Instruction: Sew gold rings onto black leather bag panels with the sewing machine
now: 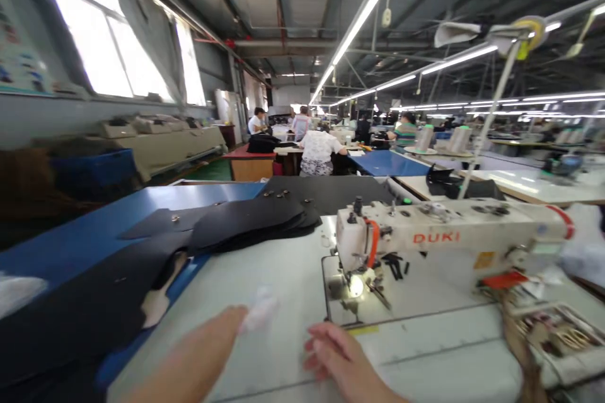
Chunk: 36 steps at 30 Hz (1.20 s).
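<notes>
One pale table point(293, 271) is carrying a sewing machine point(449, 233) toward its right edge; dark panels point(250, 223) are lying across its far left corner. Left hand point(230, 326) is reaching in over the left edge, a white scrap point(262, 307) showing at its fingertips; blurring, cannot tell if pinching. Right hand point(333, 352) is hovering near the front edge, fingers loosely curved.

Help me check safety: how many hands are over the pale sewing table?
2: left hand, at a blurred white item; right hand, nearer the sewing machine. None seems hidden.
</notes>
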Tool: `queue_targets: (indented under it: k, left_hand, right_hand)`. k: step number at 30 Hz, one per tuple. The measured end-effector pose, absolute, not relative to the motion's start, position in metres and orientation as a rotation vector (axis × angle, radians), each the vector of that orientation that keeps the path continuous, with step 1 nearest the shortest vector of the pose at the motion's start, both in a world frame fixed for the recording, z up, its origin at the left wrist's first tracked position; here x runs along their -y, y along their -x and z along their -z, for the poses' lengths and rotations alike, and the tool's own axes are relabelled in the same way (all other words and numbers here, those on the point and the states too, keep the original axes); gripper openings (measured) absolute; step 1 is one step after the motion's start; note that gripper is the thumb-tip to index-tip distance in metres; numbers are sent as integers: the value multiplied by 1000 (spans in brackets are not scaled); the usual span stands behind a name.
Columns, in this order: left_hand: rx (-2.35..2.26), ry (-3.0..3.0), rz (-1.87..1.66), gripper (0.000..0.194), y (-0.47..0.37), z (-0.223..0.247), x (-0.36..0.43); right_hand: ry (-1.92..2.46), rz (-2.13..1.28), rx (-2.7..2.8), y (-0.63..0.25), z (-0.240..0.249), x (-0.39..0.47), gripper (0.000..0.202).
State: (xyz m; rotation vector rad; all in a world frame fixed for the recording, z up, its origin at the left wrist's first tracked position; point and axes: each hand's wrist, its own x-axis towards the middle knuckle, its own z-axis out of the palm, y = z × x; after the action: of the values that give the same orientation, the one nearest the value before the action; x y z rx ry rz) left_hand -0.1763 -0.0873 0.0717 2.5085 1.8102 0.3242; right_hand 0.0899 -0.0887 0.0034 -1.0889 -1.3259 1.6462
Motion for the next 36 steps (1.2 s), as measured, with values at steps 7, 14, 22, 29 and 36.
queue_targets:
  k: [7, 14, 22, 29, 36]
  left_hand:
    - [-1512, -2794, -101, 51, 34, -29, 96]
    - [-1459, -3010, -10, 45, -93, -62, 86]
    - [-1341, -3015, -10, 34, -130, -51, 79]
    - [-1329, -3035, -280, 36, -118, -18, 76]
    - [-1293, -2918, -535, 39, -111, -2, 72]
  right_hand:
    - [972, -1864, 687, -143, -26, 106, 71]
    - [1183, -1563, 559, -225, -33, 96, 69]
    - [1667, -783, 1325, -308, -23, 56, 39]
    - [1898, -525, 1649, -301, -14, -38, 58]
    - [2015, -380, 1837, -265, 0, -90, 69]
